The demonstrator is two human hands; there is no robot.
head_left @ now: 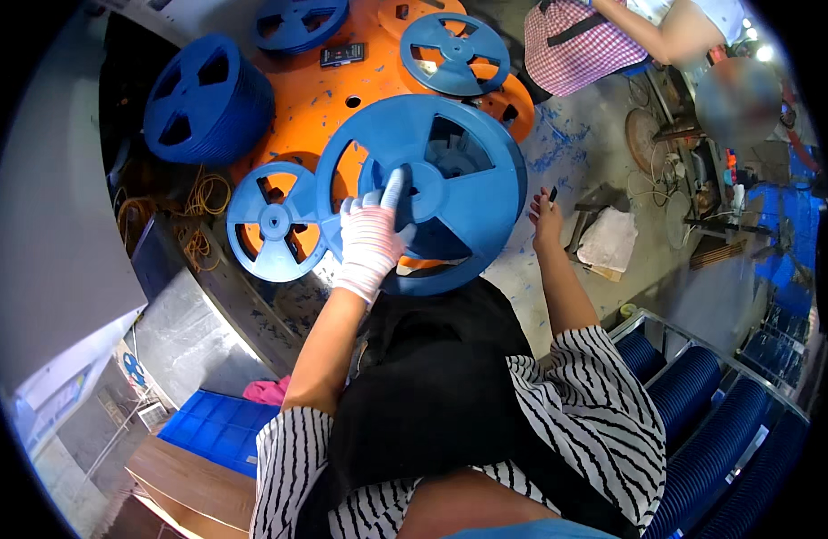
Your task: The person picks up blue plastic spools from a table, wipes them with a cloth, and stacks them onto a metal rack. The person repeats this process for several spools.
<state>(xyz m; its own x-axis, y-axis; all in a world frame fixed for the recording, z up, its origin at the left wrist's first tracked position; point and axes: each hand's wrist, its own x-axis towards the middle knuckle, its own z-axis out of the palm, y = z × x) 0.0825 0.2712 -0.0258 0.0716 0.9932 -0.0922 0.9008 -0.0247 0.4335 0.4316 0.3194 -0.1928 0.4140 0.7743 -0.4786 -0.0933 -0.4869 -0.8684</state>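
Item: my black apron, nearest. My gloved left hand grasped the large blue reel upright over the orange tabletop, steadying it; my bare right hand pinched a small dark object.

Blue reels on orange table: five; one stack.

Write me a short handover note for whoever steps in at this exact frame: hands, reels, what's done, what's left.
Left hand, in a white glove, grips the big blue reel at its hub, holding it on edge over the orange table.
Right hand, bare, is at the reel's right rim with a small dark object; what it is cannot be told.
Done: a stack of blue reels sits at the table's far left.
Left: loose reels, such as the small reel, lie flat on the table.
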